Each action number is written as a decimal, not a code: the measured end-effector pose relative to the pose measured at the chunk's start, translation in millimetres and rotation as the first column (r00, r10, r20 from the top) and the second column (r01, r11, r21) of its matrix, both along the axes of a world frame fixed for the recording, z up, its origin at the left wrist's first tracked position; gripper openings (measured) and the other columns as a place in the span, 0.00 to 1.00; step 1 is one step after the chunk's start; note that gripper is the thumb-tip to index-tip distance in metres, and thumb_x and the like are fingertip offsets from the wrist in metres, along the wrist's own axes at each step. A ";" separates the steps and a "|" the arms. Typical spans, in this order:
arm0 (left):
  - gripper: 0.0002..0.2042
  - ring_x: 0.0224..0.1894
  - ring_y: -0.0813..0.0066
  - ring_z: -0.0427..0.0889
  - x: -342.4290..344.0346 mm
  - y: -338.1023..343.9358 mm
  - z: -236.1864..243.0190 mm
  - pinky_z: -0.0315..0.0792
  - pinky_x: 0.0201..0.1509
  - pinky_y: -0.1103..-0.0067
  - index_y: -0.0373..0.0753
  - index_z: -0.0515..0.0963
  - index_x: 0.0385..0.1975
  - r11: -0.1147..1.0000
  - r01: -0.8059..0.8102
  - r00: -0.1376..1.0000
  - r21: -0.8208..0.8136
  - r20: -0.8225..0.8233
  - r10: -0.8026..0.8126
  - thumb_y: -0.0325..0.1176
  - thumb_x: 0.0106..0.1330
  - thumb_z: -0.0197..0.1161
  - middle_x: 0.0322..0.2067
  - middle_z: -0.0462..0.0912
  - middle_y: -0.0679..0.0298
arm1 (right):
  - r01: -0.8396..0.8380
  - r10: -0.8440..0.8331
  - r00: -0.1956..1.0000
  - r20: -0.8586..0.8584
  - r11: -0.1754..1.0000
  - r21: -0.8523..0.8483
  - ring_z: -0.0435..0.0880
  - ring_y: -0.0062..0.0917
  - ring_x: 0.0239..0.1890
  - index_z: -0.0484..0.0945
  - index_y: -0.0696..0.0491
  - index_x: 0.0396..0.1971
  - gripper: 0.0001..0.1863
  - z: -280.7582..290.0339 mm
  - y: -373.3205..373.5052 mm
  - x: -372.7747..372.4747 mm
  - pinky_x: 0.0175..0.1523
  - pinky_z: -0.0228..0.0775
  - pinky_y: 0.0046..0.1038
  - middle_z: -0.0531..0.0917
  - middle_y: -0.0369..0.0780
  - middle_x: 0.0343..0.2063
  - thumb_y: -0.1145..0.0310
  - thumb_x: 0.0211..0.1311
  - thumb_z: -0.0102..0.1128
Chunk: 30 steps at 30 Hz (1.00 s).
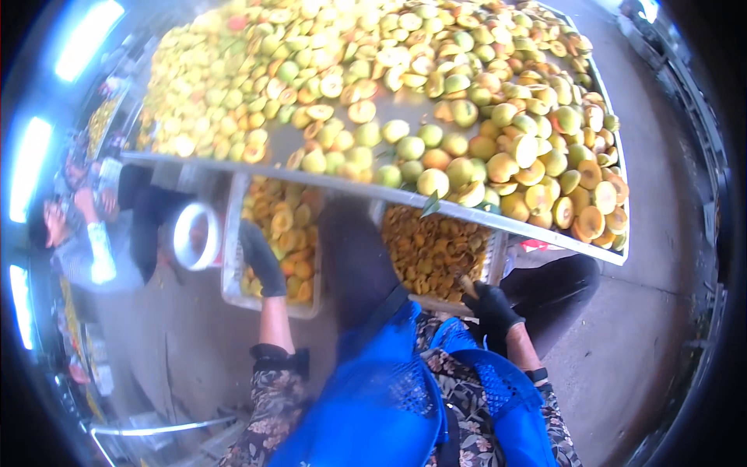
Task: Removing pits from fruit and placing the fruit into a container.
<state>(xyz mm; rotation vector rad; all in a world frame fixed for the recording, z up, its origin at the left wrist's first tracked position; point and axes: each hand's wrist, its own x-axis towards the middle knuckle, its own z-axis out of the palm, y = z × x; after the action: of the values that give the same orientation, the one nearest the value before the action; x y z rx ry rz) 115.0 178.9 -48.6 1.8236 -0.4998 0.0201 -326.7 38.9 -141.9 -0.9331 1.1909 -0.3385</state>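
Left fingers (253, 240) over crate (232, 274) (fruit (288, 220) inside), crated brown pieces (428, 253)

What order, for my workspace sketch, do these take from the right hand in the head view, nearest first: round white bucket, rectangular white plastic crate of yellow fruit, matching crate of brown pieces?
1. Crate of brown pieces: ahead-left of the right hand.
2. Crate of yellow fruit: farther left.
3. White bucket: farthest left.

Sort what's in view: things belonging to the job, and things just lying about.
Seemingly in use:
fruit on the table
crate of fruit by the left hand
crate of brown pieces
pale tool in the right hand

Apparently lying about:
green leaf
white bucket
red scrap
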 end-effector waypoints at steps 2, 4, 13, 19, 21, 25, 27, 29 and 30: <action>0.23 0.64 0.63 0.63 -15.1 -52.2 18.0 0.57 0.66 0.72 0.29 0.62 0.61 0.983 0.178 0.968 0.047 0.169 -0.183 0.37 0.72 0.48 0.62 0.64 0.52 | -0.608 0.440 0.771 -0.461 0.723 -0.327 0.82 0.30 0.30 0.76 0.57 0.36 0.14 56.4 -6.2 8.4 0.35 0.69 0.36 0.79 0.47 0.23 0.61 0.59 0.60; 0.22 0.61 0.63 0.67 -28.5 -123.2 27.5 0.60 0.64 0.72 0.30 0.64 0.60 0.934 0.337 0.850 0.119 0.389 -0.356 0.34 0.70 0.52 0.59 0.67 0.51 | -0.590 0.421 0.786 -0.454 0.732 -0.341 0.82 0.33 0.31 0.76 0.57 0.37 0.14 48.5 -7.3 0.5 0.36 0.70 0.35 0.80 0.48 0.24 0.61 0.59 0.61; 0.23 0.46 0.49 0.78 -3.4 -377.6 6.4 0.70 0.52 0.65 0.31 0.70 0.53 0.827 0.488 0.739 0.279 0.373 -0.561 0.43 0.64 0.56 0.42 0.79 0.44 | -0.611 0.344 0.755 -0.557 0.677 -0.410 0.83 0.41 0.27 0.77 0.55 0.33 0.15 11.5 -20.8 -9.9 0.31 0.72 0.38 0.80 0.49 0.21 0.57 0.58 0.61; 0.19 0.41 0.43 0.77 0.2 -430.9 -14.7 0.71 0.45 0.60 0.34 0.71 0.47 0.876 0.255 0.684 0.410 0.563 -0.463 0.38 0.59 0.60 0.39 0.78 0.42 | -0.620 0.330 0.743 -0.582 0.667 -0.413 0.82 0.45 0.26 0.77 0.55 0.32 0.19 10.0 -27.2 -9.6 0.32 0.74 0.42 0.81 0.51 0.21 0.51 0.55 0.61; 0.20 0.39 0.48 0.78 7.2 -429.1 -14.7 0.72 0.43 0.64 0.34 0.71 0.48 0.852 0.371 0.724 0.369 0.461 -0.514 0.36 0.58 0.61 0.40 0.79 0.45 | -0.665 0.377 0.687 -0.621 0.671 -0.329 0.81 0.47 0.31 0.74 0.51 0.31 0.17 10.2 -26.0 -8.6 0.36 0.73 0.44 0.80 0.51 0.25 0.51 0.57 0.57; 0.24 0.38 0.71 0.80 -4.8 -381.4 16.3 0.74 0.38 0.79 0.33 0.70 0.53 0.735 0.663 0.748 0.143 -0.154 -0.645 0.33 0.57 0.64 0.41 0.80 0.59 | -0.675 0.403 0.688 -0.604 0.661 -0.327 0.81 0.48 0.30 0.76 0.51 0.34 0.15 34.2 -32.7 -2.3 0.35 0.72 0.45 0.80 0.52 0.24 0.55 0.58 0.57; 0.25 0.40 0.76 0.78 -27.6 -346.4 50.4 0.74 0.39 0.82 0.32 0.69 0.54 0.689 0.724 0.679 0.036 -0.212 -0.702 0.32 0.57 0.64 0.42 0.79 0.62 | -0.522 0.357 0.853 -0.381 0.556 -0.648 0.81 0.49 0.29 0.76 0.53 0.40 0.14 52.8 -30.6 -1.8 0.32 0.71 0.45 0.80 0.52 0.24 0.61 0.59 0.58; 0.25 0.42 0.82 0.76 -57.2 -313.9 80.9 0.73 0.41 0.85 0.31 0.68 0.56 0.622 0.780 0.584 -0.074 -0.271 -0.765 0.31 0.58 0.64 0.43 0.77 0.65 | -0.460 0.287 0.888 -0.360 0.592 -0.662 0.81 0.36 0.23 0.74 0.55 0.47 0.17 91.7 -41.8 12.5 0.27 0.71 0.35 0.78 0.45 0.20 0.70 0.56 0.62; 0.25 0.44 0.81 0.76 -75.5 -297.3 93.7 0.74 0.44 0.84 0.30 0.67 0.57 0.579 0.814 0.557 -0.047 -0.224 -0.800 0.29 0.59 0.63 0.45 0.77 0.64 | -0.394 0.286 0.915 -0.283 0.489 -0.778 0.80 0.31 0.23 0.73 0.57 0.47 0.18 111.0 -53.4 20.7 0.27 0.70 0.32 0.78 0.44 0.21 0.71 0.56 0.62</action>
<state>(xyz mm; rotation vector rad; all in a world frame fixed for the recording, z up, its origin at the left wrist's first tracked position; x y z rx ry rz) 39.5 -118.4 45.1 1.4641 -1.1559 -0.8483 -306.1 -14.5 -30.9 -2.0317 0.8778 -0.5428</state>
